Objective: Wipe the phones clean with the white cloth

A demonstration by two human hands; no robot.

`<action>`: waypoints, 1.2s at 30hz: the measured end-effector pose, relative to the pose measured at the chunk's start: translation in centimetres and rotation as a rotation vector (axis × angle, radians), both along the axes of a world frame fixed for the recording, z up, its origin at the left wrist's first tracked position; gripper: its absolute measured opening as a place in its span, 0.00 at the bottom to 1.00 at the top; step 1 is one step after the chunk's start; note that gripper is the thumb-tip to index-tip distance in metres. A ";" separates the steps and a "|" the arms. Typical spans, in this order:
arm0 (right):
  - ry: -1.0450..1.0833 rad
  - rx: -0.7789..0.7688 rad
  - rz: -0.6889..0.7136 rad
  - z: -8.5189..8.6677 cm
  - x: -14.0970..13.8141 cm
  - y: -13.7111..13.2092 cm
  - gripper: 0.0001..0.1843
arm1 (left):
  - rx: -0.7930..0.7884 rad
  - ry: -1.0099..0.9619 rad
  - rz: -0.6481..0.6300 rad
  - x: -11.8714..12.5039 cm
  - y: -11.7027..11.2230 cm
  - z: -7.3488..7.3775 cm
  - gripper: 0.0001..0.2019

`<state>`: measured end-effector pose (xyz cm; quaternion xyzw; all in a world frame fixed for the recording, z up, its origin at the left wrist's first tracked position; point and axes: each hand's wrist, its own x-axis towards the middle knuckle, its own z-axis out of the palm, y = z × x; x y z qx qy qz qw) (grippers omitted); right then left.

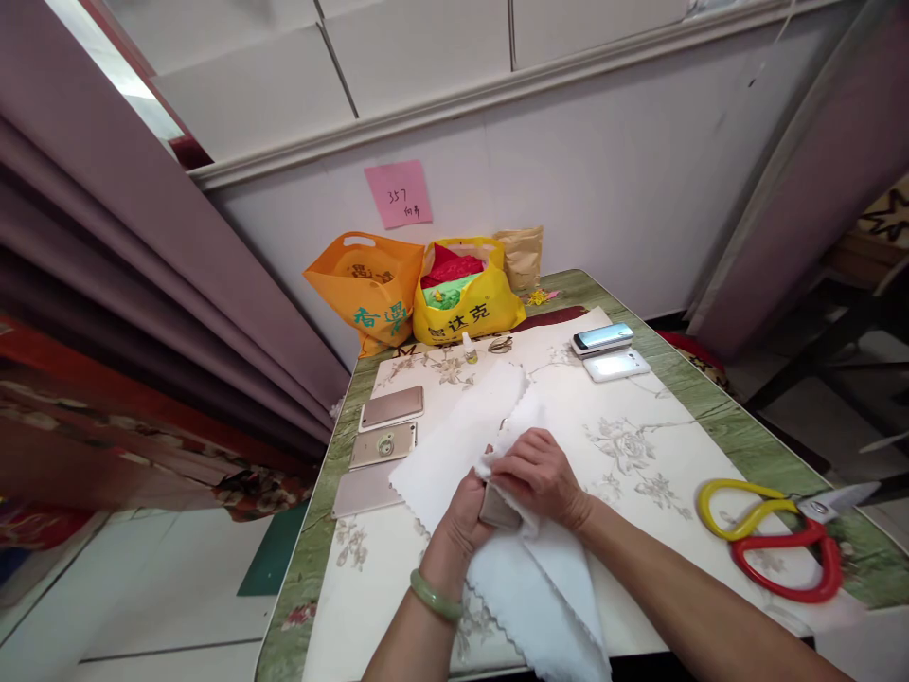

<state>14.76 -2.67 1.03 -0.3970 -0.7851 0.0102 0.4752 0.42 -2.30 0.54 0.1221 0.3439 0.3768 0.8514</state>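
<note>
My left hand point(465, 516), with a green bangle on the wrist, grips a rose-gold phone point(497, 510) from below. My right hand point(541, 476) presses a white cloth point(454, 445) against that phone; its fingers are curled over the cloth. The cloth has scalloped edges, spreads over the table's middle and hangs off the near edge. Three more phones point(387, 440) lie in a column to the left of the cloth, the nearest partly under it.
Yellow and red scissors point(774, 535) lie at the right edge of the table point(717, 403). Two phones point(609, 352) sit at the far right. Orange bag point(365, 289), yellow bag point(465, 294) and a brown pouch point(520, 254) stand against the wall. A small bottle point(470, 349) stands nearby.
</note>
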 end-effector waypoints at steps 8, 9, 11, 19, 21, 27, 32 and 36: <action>0.245 -0.114 -0.430 0.0 1.6 1.5 0.07 | -0.002 0.050 -0.110 0.0 -0.2 1.6 0.15; 0.217 -0.095 -0.401 0.0 1.5 1.4 0.06 | -0.011 0.039 -0.100 0.0 -0.1 1.5 0.14; 0.148 -0.055 -0.339 -0.2 1.2 1.2 0.06 | -0.030 0.019 -0.084 0.0 -0.1 1.3 0.14; 0.001 -0.055 -0.025 0.1 -0.1 0.1 0.08 | -0.030 -0.061 -0.061 0.1 0.2 0.7 0.24; -0.042 -0.054 0.135 0.1 -0.6 -0.5 0.09 | -0.051 -0.082 -0.026 0.0 0.2 0.7 0.22; -0.111 -0.038 0.287 0.2 -1.0 -1.2 0.08 | -0.068 -0.030 0.070 -0.4 0.1 0.6 0.19; -0.075 -0.040 0.004 0.5 -0.1 -0.5 0.10 | 0.015 -0.106 -0.003 0.1 0.1 1.0 0.26; -0.030 -0.050 -0.210 0.4 0.5 0.0 0.10 | 0.039 -0.045 -0.053 0.2 0.0 1.2 0.23</action>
